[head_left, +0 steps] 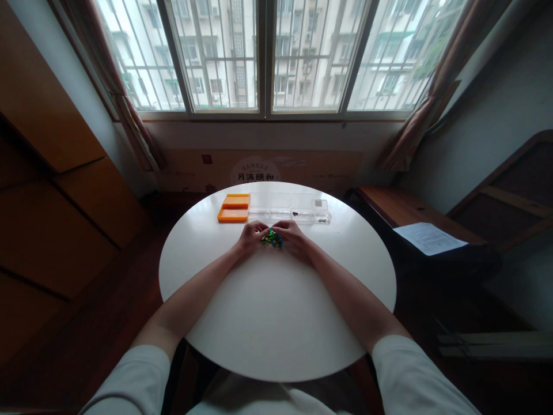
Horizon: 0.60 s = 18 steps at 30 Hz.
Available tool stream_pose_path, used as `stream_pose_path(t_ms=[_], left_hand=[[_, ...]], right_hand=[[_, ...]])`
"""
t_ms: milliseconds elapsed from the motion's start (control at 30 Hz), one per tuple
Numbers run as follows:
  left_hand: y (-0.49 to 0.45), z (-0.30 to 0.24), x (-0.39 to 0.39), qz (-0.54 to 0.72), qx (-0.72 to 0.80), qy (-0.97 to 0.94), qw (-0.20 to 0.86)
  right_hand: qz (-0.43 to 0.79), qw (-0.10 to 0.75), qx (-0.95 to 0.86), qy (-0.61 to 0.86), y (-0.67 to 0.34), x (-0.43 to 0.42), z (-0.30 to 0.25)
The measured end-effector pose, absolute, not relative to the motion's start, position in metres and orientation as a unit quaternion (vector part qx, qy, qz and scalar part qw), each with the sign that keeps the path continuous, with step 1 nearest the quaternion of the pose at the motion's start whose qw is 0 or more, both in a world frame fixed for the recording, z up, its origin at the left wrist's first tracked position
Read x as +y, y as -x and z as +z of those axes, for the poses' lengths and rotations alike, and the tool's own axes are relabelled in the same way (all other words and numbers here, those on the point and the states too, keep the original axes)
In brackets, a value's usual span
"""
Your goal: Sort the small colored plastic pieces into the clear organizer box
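A small heap of bright green, blue and yellow pieces (pixel 272 240) lies on the white round table (pixel 268 311); they are too small to name for certain. My left hand (pixel 252 235) is at the heap's left side, fingers curled and pinched over it. From the right, my right hand (pixel 291 231) reaches in, thumb and fingers closed at the heap's upper edge. The fingertips of both hands nearly meet above the pieces. Whatever they pinch is too small to make out.
Beyond my hands stand an orange tray (pixel 234 214) and a clear compartment box (pixel 280 214) holding a few small dark bits. A wooden bench (pixel 389 202) with a paper sheet (pixel 430 238) is at the right. Wooden cabinets (pixel 82 202) line the left, below a barred window (pixel 263 57).
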<state>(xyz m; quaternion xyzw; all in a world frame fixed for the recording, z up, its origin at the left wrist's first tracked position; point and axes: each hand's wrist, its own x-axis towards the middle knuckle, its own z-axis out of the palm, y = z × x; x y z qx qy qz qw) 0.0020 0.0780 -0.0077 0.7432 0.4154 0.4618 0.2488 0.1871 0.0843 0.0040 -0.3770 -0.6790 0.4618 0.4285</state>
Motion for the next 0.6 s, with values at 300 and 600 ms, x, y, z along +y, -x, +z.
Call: stream_pose_path(t_ms=[300, 600], left_hand=[[-0.0015, -0.0098, 0.0792, 0.466, 0.411, -0.742, 0.251], [-0.0021, -0.0099, 0.0794, 0.467, 0.416, -0.739, 0.252]], right_hand=[[0.465, 0.429, -0.675, 0.379, -0.1862, 0.0821, 0.0060], [0.459, 0.430, -0.678, 0.381, -0.1862, 0.0837, 0.0044]])
